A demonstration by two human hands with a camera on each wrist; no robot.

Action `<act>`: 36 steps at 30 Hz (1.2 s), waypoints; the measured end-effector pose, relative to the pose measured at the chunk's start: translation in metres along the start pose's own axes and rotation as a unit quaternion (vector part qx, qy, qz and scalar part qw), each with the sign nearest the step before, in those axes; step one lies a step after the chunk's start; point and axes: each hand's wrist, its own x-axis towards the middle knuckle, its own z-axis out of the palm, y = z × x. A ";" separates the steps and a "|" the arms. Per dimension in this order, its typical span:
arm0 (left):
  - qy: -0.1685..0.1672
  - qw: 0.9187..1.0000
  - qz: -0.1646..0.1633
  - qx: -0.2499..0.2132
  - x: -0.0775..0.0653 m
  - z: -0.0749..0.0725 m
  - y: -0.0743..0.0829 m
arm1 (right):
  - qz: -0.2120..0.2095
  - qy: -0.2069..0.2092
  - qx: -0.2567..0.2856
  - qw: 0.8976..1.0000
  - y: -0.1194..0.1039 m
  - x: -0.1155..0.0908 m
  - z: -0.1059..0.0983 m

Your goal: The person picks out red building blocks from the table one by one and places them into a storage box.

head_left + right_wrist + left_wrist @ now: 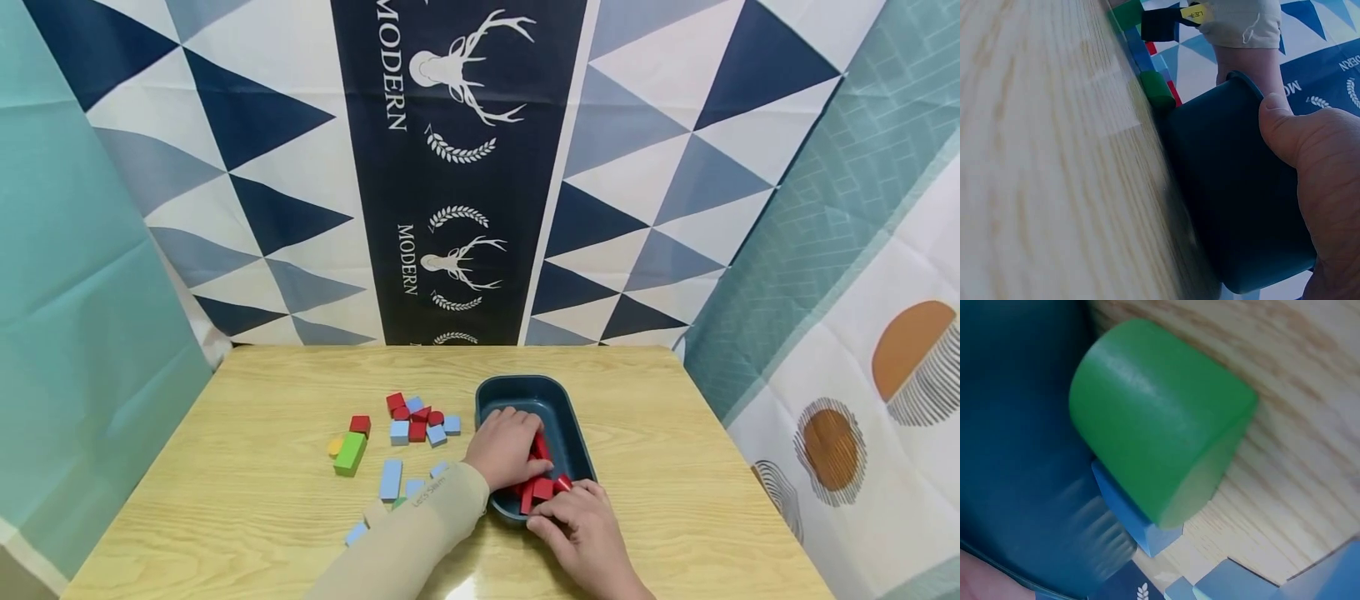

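Observation:
A dark blue plastic bin (564,417) stands on the table with several red blocks (543,489) gathered in its near half. My left hand (510,442) reaches over the bin's left side and inside, thumb and fingers about the red blocks; its fingertips are partly hidden. With my right hand (581,525) I grip the bin's near right rim, the thumb (1279,119) on the outer wall. Close to the right fingers is a small red cylinder (562,483). In the left wrist view a green rounded block (1154,419) and a blue block (1129,506) lie beside the bin.
Left of the bin is a cluster of red and light blue blocks (400,432). Farther left lie a green block (350,454), a red cube (360,425) and a yellow piece (334,447). More blue blocks (391,479) lie near the left sleeve (420,533). A patterned cloth hangs behind the table.

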 end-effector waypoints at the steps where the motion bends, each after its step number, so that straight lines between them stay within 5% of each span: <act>1: -0.001 1.000 0.001 0.004 0.000 0.000 0.000 | 0.000 0.001 0.001 1.000 0.000 0.000 0.001; 19: -0.016 0.999 0.003 0.042 -0.001 -0.006 0.004 | -0.003 0.004 -0.006 1.000 -0.001 0.001 -0.002; 26: -0.007 1.000 0.001 0.003 -0.002 -0.006 0.000 | -0.016 0.020 -0.009 1.000 0.000 0.002 -0.001; 32: 0.037 0.996 -0.007 -0.085 -0.005 -0.012 -0.025 | 0.011 -0.009 -0.009 1.000 -0.001 -0.001 0.000; 36: 0.096 0.985 -0.072 -0.123 -0.012 -0.035 -0.067 | 0.023 -0.018 -0.009 1.000 -0.001 -0.001 0.000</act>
